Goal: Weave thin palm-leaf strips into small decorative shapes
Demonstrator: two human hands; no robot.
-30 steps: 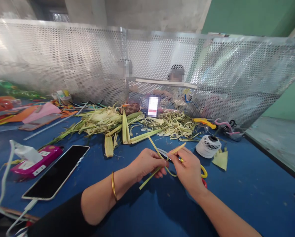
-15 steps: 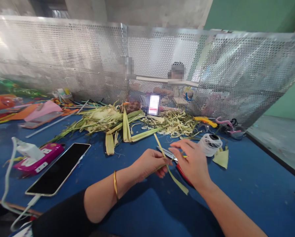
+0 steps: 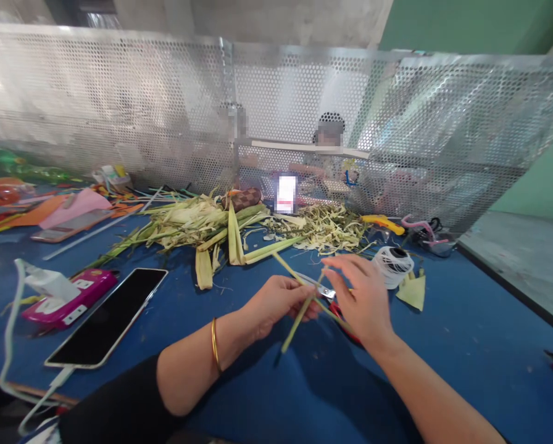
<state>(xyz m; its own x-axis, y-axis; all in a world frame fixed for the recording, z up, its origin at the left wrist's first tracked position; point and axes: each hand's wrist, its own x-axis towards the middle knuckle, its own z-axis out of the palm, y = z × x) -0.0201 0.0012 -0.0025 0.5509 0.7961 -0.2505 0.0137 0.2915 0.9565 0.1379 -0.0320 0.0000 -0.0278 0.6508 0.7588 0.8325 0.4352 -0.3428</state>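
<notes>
My left hand (image 3: 276, 303) is closed in a pinch on narrow pale-green leaf strips (image 3: 296, 325) where they cross. One strip (image 3: 286, 265) slants from the upper left down toward the right; the other runs from the lower left up to my right fingertips. My right hand (image 3: 366, 302) has its thumb and forefinger closing at that upper end, the other fingers loosely curved. Under and behind the hands lie scissors (image 3: 326, 292) with metal blades and red handles, partly hidden. Just behind my right hand stands a spool of white thread (image 3: 393, 267).
Husk-like leaves (image 3: 184, 223) and shredded pieces (image 3: 332, 228) are heaped along a perforated metal screen (image 3: 165, 111). To the left lie a phone (image 3: 110, 317) on a cable and a magenta power strip (image 3: 70, 299). A leaf scrap (image 3: 413, 291) sits beyond the spool. Behind the screen is another person.
The strip that hung toward the lower right now points to the lower left, crossing the other one. My right fingertips have come to its upper end. My left hand keeps its pinch.
</notes>
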